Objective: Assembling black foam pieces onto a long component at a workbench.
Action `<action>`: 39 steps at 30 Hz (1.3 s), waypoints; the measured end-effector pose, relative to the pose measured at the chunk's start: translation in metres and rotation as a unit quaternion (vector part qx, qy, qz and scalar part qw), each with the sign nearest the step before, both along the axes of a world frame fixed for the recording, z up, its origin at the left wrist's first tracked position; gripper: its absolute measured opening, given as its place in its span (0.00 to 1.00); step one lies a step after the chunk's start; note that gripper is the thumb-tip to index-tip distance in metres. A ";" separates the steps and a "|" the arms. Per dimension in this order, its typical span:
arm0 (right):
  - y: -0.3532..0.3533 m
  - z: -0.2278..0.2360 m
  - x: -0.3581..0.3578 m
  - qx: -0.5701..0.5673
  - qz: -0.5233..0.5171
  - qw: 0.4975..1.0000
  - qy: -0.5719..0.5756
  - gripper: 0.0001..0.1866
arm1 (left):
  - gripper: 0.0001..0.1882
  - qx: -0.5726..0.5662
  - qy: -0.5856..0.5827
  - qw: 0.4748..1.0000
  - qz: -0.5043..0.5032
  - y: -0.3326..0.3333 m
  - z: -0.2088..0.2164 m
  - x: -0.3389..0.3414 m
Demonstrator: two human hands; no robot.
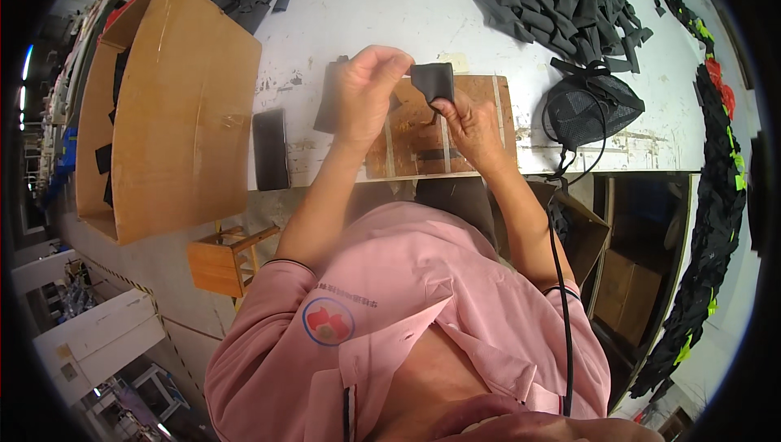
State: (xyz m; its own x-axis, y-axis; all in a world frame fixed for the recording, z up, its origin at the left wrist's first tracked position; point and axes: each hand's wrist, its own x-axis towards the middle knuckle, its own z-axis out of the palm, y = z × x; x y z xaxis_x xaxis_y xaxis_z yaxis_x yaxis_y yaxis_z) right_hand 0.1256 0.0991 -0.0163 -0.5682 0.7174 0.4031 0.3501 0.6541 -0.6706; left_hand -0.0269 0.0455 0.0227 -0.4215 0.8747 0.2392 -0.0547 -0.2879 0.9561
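My right hand [474, 126] grips a small black fabric piece [435, 80] above the table, thumb at its lower edge and fingers behind it. Close to the piece's upper left corner, my left hand [368, 90] is closed in a pinch; whatever lies between its fingertips is too small to make out. Under both hands is a worn brown board [415, 149] with pale strips across it. Another dark flat piece [328, 100] lies partly hidden behind my left hand. Left of that, a black rectangular piece [271, 149] rests near the table's front edge.
A large cardboard box [187, 116] holding black pieces stands at the left. Piles of black pieces [553, 2] cover the far side of the white table [358, 2]. A black mesh bag [594, 108] with a cord sits at the right. A wooden stool [224, 263] stands below left.
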 end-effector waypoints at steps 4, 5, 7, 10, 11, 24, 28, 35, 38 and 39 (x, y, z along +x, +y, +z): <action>-0.003 0.013 -0.001 0.003 0.009 0.999 -0.049 0.17 | 0.06 0.042 -0.025 0.999 0.024 -0.006 0.006 0.003; -0.003 0.011 0.000 -0.011 0.016 0.999 -0.030 0.17 | 0.07 0.045 -0.042 0.998 -0.007 -0.004 0.016 0.008; -0.002 0.012 0.002 -0.024 0.032 0.999 -0.015 0.17 | 0.12 0.035 0.038 0.995 -0.080 -0.002 0.018 0.002; -0.006 0.033 0.004 -0.139 0.008 0.988 -0.070 0.17 | 0.13 0.025 0.106 0.993 -0.046 -0.001 0.012 -0.004; -0.001 0.035 0.004 -0.117 0.032 0.992 -0.030 0.17 | 0.12 0.060 0.046 0.997 -0.028 -0.002 0.011 -0.005; 0.040 0.025 0.012 -0.138 -0.131 0.954 0.230 0.14 | 0.14 -0.372 0.430 0.782 0.256 -0.042 -0.116 -0.092; -0.033 0.005 0.010 -0.243 -0.086 0.952 0.164 0.12 | 0.07 -0.344 0.360 0.833 0.242 -0.048 -0.131 -0.103; -0.052 -0.004 -0.023 -0.197 0.073 0.978 0.006 0.08 | 0.08 -0.278 0.306 0.863 0.289 -0.050 -0.107 -0.106; -0.053 -0.005 -0.036 -0.237 0.092 0.967 -0.005 0.10 | 0.09 -0.294 0.324 0.865 0.247 -0.042 -0.115 -0.104; -0.053 -0.005 -0.039 -0.260 0.096 0.961 -0.010 0.10 | 0.09 -0.294 0.324 0.864 0.248 -0.039 -0.117 -0.106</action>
State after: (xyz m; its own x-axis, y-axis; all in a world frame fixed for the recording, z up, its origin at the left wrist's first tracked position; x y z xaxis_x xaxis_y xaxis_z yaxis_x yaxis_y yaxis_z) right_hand 0.0863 0.0458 -0.0217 -0.7143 0.6998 0.0073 0.2716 0.2869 -0.9187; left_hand -0.1327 0.0066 -0.0940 -0.7237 0.6758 0.1399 0.5373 0.4244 0.7289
